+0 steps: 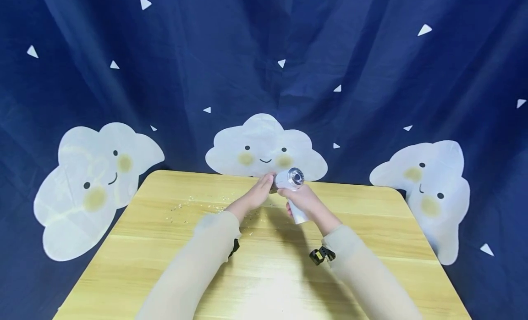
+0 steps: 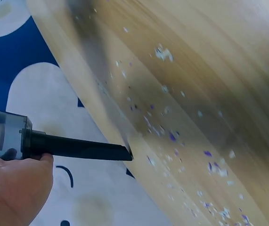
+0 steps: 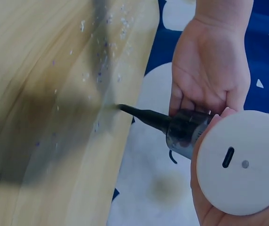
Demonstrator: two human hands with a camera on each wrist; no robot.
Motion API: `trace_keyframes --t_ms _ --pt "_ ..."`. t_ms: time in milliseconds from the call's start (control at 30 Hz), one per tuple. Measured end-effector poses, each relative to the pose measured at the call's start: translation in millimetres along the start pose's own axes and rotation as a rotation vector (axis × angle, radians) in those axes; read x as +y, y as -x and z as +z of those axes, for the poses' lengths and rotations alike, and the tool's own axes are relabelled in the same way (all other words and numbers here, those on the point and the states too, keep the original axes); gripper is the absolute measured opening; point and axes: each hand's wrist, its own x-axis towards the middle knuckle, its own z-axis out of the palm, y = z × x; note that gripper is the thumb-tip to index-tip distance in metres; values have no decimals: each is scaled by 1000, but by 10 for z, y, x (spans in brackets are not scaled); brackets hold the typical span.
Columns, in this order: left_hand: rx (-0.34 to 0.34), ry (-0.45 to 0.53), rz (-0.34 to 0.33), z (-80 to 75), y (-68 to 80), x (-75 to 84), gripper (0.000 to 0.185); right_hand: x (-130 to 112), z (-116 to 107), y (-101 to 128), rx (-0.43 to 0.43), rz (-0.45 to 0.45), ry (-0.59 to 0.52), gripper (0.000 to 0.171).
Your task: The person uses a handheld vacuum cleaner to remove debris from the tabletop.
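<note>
Arms (image 1: 194,269): stretched forward, converging | left hand (image 1: 260,191): curled | right hand (image 1: 304,200): gripping | hands: close together

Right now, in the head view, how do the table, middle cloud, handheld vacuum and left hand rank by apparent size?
1. Table
2. Middle cloud
3. Handheld vacuum and left hand: too alike to rank

The handheld vacuum (image 1: 284,179) is showing plain white on its body and handle, with a silver end (image 1: 296,176) patterned in dark slits, a smoky grey see-through chamber (image 2: 14,134) and a black nozzle (image 2: 82,147). Toward the far edge of the tabletop (image 1: 371,256), whose yellow-brown wood is running in streaky grain, scraps (image 2: 216,170) are showing white and purple. Beyond that edge a navy curtain (image 1: 350,35) is carrying white triangles (image 1: 424,30) and white clouds (image 1: 266,143) with black eyes and smiles and yellow cheeks, while the sleeves (image 1: 198,260) are showing pale beige.
</note>
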Motion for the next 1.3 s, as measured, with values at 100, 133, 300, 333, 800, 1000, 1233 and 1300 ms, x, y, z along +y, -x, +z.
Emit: trace_keyframes --t_ms 100,133,300,333,800,1000,1233,1300 --pt "-8 10 3 57 2 33 59 14 -67 38 -13 -19 15 36" --pt "-10 18 5 77 1 42 59 16 -87 52 -16 -22 18 37" --pt "-19 39 12 195 8 108 60 32 -198 137 -22 -18 46 39" --pt "-18 43 14 215 8 120 60 31 -217 153 -20 -17 54 38" --pt "-5 -8 48 546 13 263 61 141 -459 381 -3 3 57 37" --pt "-4 -6 30 669 69 358 60 219 -537 477 -7 -7 62 40" --pt "22 -23 44 801 81 440 62 273 -636 568 2 3 73 39" --pt "34 -29 38 848 87 448 61 300 -651 593 3 14 62 39"
